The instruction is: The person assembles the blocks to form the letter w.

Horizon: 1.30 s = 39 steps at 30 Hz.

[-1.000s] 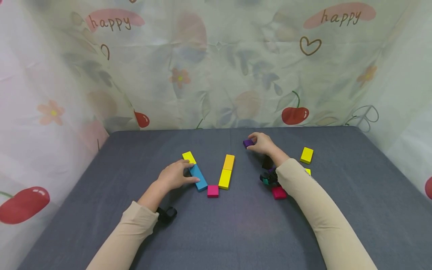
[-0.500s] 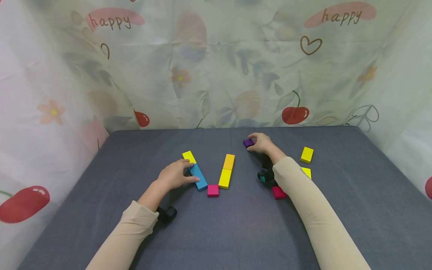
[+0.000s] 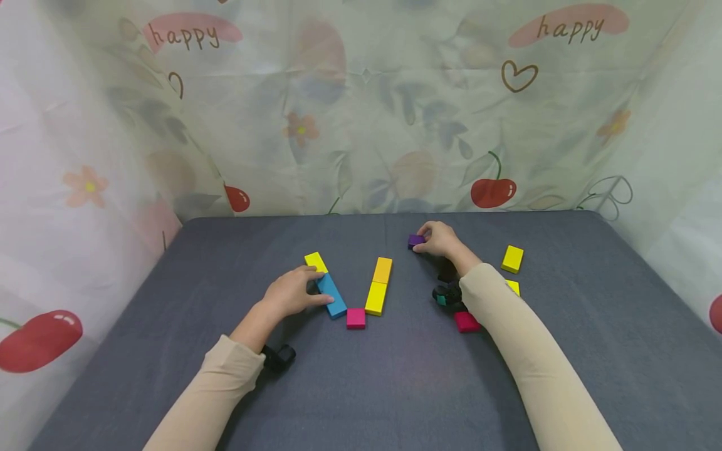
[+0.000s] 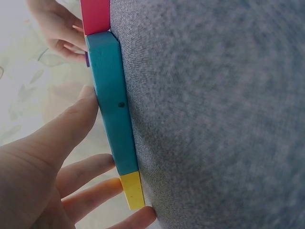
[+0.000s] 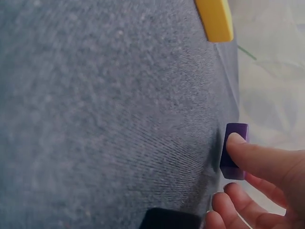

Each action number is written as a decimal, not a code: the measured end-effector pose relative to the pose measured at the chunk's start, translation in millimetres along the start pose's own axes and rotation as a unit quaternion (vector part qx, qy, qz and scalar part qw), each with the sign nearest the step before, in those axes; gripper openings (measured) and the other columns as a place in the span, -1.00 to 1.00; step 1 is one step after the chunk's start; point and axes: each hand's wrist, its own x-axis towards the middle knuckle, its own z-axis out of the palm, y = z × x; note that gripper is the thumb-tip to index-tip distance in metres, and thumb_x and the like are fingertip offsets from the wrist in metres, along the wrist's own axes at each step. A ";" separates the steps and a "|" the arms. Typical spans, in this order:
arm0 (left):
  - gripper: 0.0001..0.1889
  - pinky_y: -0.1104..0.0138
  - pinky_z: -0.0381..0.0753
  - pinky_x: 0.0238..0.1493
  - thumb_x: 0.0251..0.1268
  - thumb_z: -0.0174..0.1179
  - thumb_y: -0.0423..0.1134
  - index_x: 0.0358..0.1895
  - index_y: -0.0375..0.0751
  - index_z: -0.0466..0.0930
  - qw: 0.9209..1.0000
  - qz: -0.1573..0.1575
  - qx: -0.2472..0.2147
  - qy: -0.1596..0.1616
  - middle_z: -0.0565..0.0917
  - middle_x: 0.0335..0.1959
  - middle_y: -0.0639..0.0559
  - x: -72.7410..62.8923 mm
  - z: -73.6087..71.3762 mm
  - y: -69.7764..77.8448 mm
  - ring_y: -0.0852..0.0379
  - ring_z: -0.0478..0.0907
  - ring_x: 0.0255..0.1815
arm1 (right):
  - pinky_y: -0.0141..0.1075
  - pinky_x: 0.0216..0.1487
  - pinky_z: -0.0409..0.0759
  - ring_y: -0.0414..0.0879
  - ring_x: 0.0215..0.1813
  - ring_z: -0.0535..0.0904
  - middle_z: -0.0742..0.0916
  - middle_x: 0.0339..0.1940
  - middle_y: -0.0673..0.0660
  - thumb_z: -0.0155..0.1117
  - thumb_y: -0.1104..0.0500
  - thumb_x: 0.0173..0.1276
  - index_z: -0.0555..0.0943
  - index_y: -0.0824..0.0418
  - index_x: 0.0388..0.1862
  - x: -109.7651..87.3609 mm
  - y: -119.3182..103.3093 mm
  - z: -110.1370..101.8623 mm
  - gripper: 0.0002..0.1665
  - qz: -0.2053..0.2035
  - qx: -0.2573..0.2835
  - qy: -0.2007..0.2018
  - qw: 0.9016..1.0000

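Observation:
In the head view my left hand rests on a long blue block, thumb near its lower end. The left wrist view has the thumb along the blue block and other fingertips at the blue and yellow blocks, none wrapped round them. A yellow block continues the blue one at its far end. Toward the back of the table, my right hand pinches a small purple block between thumb and fingers. The thumb lies across that purple block in the right wrist view.
A pink block sits between the blue block's lower end and a yellow block, which an orange block extends. Under the right forearm lies a red block, with two yellow blocks beyond, one partly hidden. Patterned cloth hangs behind the table.
The purple block has turned slightly in my right hand and shifted a little to the right. My left hand and the laid blocks stay where they were.

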 end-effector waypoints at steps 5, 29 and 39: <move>-0.30 -0.08 0.38 0.25 0.13 0.25 0.11 0.30 -0.16 0.37 1.000 -0.001 -0.001 -0.002 0.33 0.37 -0.21 0.8 0.1 0.0 -0.19 0.29 0.36 | -0.05 0.08 0.49 0.17 0.05 0.48 0.57 0.07 0.37 0.31 0.12 0.22 0.47 0.34 0.08 -4.3 0.5 -2.0 -0.50 -0.026 0.006 0.002 1.000; -0.29 -0.08 0.36 0.27 0.12 0.26 0.11 0.31 -0.16 0.37 1.000 -0.004 -0.004 -0.001 0.33 0.37 -0.21 1.0 2.0 0.2 -0.18 0.28 0.37 | -0.07 0.07 0.50 0.15 0.01 0.51 0.62 0.00 0.33 0.35 0.13 0.19 0.53 0.29 -0.01 -16.1 -12.3 12.7 -0.57 -0.082 0.010 -0.031 0.996; -0.30 -0.09 0.36 0.27 0.13 0.25 0.11 0.31 -0.15 0.36 1.000 -0.004 -0.003 0.003 0.33 0.37 -0.20 0.6 1.8 0.1 -0.18 0.28 0.37 | -0.10 0.04 0.51 0.12 -0.02 0.51 0.62 -0.02 0.32 0.35 0.12 0.18 0.53 0.29 -0.01 -13.5 -14.2 15.9 -0.56 -0.082 -0.001 -0.036 0.996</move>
